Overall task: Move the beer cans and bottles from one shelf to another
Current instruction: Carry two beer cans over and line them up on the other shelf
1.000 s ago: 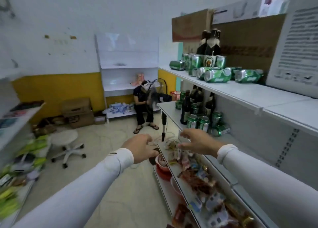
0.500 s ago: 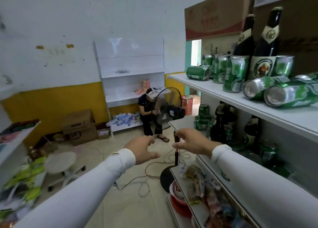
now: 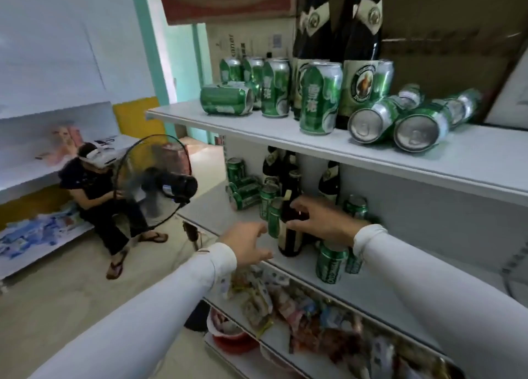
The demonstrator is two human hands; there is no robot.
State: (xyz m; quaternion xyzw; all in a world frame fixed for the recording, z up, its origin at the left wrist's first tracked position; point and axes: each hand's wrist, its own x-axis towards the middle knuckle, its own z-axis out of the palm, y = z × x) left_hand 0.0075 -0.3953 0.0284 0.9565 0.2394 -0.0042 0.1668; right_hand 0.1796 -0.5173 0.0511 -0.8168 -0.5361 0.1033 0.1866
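Two hands are at the middle shelf [image 3: 288,267]: the right hand [image 3: 320,224] curls round the shoulder of a dark brown bottle [image 3: 290,230] standing upright at the shelf's front edge, while the left hand [image 3: 248,244] hovers just beside it, fingers loosely spread and holding nothing. The pick-up looks under way — next the bottle must lift straight up, clear of the green cans [image 3: 270,210] crowding close around it. It has a pale label low on its body and a slim neck.
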